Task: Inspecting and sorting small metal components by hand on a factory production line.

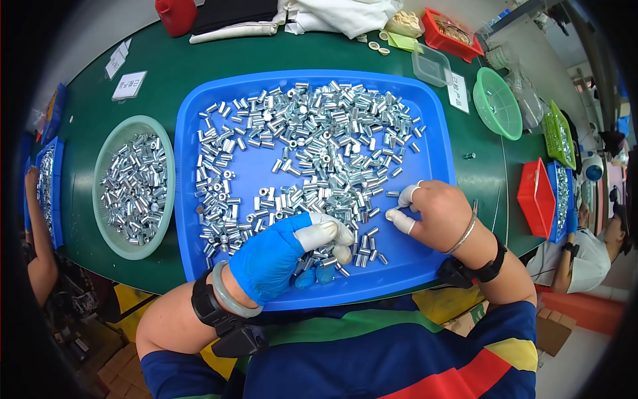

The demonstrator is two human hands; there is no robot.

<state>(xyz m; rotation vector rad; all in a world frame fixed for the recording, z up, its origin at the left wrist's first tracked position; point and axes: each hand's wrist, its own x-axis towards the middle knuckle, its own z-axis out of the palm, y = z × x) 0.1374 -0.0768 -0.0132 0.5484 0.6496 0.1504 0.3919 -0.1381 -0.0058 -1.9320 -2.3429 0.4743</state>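
Observation:
Small silvery metal sleeves that look like rivet nuts (332,156) lie heaped in a wide blue tray (372,282) in front of me. My left hand (282,256), in a blue glove with white finger covers on some fingers, rests at the near side of the heap. Its fingers are curled inward, thumb against forefinger; whatever lies within them is hidden. Over the tray's right part hovers my right hand (435,213), with white covers on thumb and forefinger. Those two tips are apart, with nothing visible between them. One loose sleeve lies beside the forefinger tip.
Left of the tray stands a pale green basket (100,193) full of similar sleeves. A green basket (498,103), a red bin (535,199) and a clear plastic box (430,64) are to the right. Cloths (339,16) lie at the back. Other people work at both sides.

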